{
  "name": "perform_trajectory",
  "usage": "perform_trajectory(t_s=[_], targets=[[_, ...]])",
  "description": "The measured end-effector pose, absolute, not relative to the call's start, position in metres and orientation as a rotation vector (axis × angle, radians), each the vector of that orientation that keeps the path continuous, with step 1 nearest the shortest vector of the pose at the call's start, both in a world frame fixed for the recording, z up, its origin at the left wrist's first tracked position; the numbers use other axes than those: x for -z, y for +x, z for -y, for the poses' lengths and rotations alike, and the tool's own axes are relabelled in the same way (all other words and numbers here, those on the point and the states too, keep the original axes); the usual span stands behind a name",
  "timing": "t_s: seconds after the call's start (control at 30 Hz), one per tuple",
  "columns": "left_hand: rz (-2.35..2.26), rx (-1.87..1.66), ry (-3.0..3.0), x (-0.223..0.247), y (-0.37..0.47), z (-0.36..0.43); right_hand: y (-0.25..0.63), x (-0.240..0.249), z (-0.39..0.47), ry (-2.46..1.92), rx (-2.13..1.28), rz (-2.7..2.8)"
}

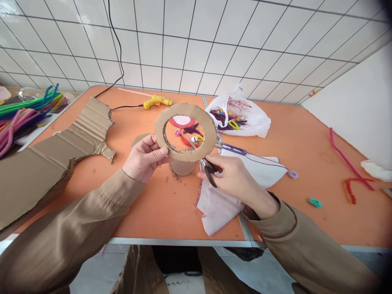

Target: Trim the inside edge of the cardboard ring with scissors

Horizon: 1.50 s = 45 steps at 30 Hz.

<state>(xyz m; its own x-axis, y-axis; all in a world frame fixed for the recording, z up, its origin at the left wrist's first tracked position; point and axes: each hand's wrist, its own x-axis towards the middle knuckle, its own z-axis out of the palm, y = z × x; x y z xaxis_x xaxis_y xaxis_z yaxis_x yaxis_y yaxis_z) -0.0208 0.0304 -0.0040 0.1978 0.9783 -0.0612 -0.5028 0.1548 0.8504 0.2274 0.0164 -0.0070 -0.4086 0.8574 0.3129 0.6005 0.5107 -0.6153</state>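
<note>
A flat cardboard ring (185, 154) with a rough inner edge is raised above the table. My left hand (143, 159) pinches its lower left side, thumb in front. My right hand (234, 173) is at the ring's lower right, closed around black-handled scissors (210, 174); the blades are mostly hidden. Below the ring lies a round cardboard piece (183, 168) among small brown scraps. Through the hole show a red ring with a white middle (181, 121), a pink bell (178, 133), a white bell (194, 139) and dark purple thread.
A large cut cardboard sheet (45, 167) covers the left. Behind are a yellow glue gun (157, 101) with its cord and a white plastic bag (245, 118). White cloth (220, 204) and a purple-handled tool (234, 148) lie right. Pipe cleaners (352, 159) lie far right.
</note>
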Motion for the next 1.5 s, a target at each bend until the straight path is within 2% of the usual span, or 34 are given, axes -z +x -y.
perform_trajectory(t_s=[0.17, 0.3, 0.57, 0.9, 1.07, 1.5], targets=[[-0.784, -1.288, 0.855, 0.001, -0.017, -0.028, 0.224, 0.002, -0.02, -1.194, -1.085, 1.721], [-0.827, -1.368, 0.933, -0.004, -0.014, -0.025, 0.225, -0.005, -0.018, -1.198, -1.317, 1.456], [-0.824, -1.325, 1.079, -0.007, -0.008, -0.018, 0.223, -0.003, -0.015, -0.978, -1.418, 1.316], [-0.54, -0.996, 1.064, 0.005, -0.018, -0.018, 0.206, 0.001, -0.009, -0.958, -1.637, 1.072], [-0.445, -0.993, 1.125, 0.005, -0.017, -0.016, 0.204, 0.003, -0.007, -0.935, -1.751, 1.036], [-0.531, -1.058, 1.015, -0.001, -0.019, -0.026, 0.203, 0.003, -0.008, -0.977, -1.678, 1.118]])
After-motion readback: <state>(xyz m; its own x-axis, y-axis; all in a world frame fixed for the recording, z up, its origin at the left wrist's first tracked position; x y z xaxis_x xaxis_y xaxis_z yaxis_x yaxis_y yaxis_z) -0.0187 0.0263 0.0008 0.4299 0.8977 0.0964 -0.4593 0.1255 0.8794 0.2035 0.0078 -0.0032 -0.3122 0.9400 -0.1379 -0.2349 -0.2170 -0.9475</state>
